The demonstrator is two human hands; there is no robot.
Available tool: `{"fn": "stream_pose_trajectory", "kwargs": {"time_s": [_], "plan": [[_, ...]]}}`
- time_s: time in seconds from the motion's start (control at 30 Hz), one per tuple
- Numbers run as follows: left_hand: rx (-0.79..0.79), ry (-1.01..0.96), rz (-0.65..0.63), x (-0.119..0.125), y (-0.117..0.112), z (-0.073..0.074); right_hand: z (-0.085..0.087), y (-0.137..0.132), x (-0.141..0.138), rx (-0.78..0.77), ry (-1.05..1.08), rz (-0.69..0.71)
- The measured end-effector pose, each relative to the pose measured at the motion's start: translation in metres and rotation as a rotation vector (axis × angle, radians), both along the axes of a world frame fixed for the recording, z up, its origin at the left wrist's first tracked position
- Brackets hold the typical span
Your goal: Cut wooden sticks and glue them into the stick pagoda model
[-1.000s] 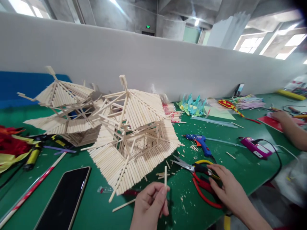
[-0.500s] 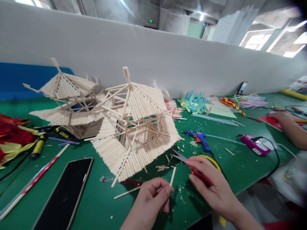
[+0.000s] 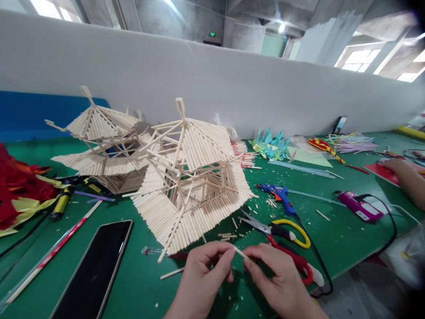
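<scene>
Wooden stick [image 3: 241, 253] now pinched by left hand [image 3: 206, 275] and right hand [image 3: 275, 274]; earlier left alone, right at scissors [image 3: 260, 226].

You have one short, pale, slender wooden stick [image 3: 241, 253] pinched between your left hand [image 3: 208, 271] and right hand [image 3: 276, 271], slanting down rightward above the green worktop [image 3: 141, 288].

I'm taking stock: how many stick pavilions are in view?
2: the front pavilion, mid-picture, and the rear pavilion to its left, partly hidden by it. Others could be hidden behind.
</scene>
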State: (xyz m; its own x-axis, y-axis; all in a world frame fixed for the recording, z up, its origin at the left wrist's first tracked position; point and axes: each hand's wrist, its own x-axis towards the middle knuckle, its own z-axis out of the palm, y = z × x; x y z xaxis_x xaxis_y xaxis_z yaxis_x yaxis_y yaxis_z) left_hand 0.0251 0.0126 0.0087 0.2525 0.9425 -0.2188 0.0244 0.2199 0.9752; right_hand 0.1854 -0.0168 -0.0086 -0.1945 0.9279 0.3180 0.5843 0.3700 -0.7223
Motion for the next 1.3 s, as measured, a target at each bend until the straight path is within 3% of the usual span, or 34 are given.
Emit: {"fn": "stream_pose_trajectory", "kwargs": {"time_s": [0.07, 0.17, 0.27, 0.33, 0.43, 0.53, 0.63, 0.87, 1.03, 1.2, 1.3], "plan": [[-0.009, -0.105, 0.059, 0.003, -0.002, -0.009, -0.007, -0.002, -0.01, -0.054, 0.122, -0.014], [-0.025, -0.235, 0.049, 0.007, -0.004, -0.022, -0.016, -0.002, -0.024, -0.155, 0.283, -0.005], [-0.053, -0.264, 0.057, 0.01, -0.004, -0.032, -0.022, -0.002, -0.023, -0.185, 0.244, -0.001], [-0.067, -0.264, 0.074, 0.01, -0.004, -0.037, -0.027, -0.003, -0.005, -0.141, 0.048, -0.113], [-0.114, -0.274, 0.067, 0.01, -0.005, -0.042, -0.039, -0.005, 0.043, -0.049, -0.291, -0.378], [-0.179, -0.296, 0.0, 0.013, -0.004, -0.042, -0.051, -0.006, 0.091, -0.033, -0.424, -0.452], [-0.23, -0.32, -0.056, 0.016, -0.001, -0.041, -0.056, -0.002, 0.114, -0.057, -0.544, -0.424], [-0.306, -0.399, -0.124, 0.01, 0.005, -0.052, -0.049, 0.015, 0.118, -0.083, -0.739, -0.302], [-0.335, -0.46, -0.099, 0.004, 0.006, -0.053, -0.042, 0.008, 0.124, -0.048, -0.772, -0.289], [-0.337, -0.5, -0.097, 0.002, 0.004, -0.052, -0.017, -0.003, 0.119, -0.062, -0.691, -0.252], [-0.332, -0.5, -0.103, 0.002, 0.004, -0.053, -0.002, -0.008, 0.109, -0.238, -0.505, -0.147]]}}
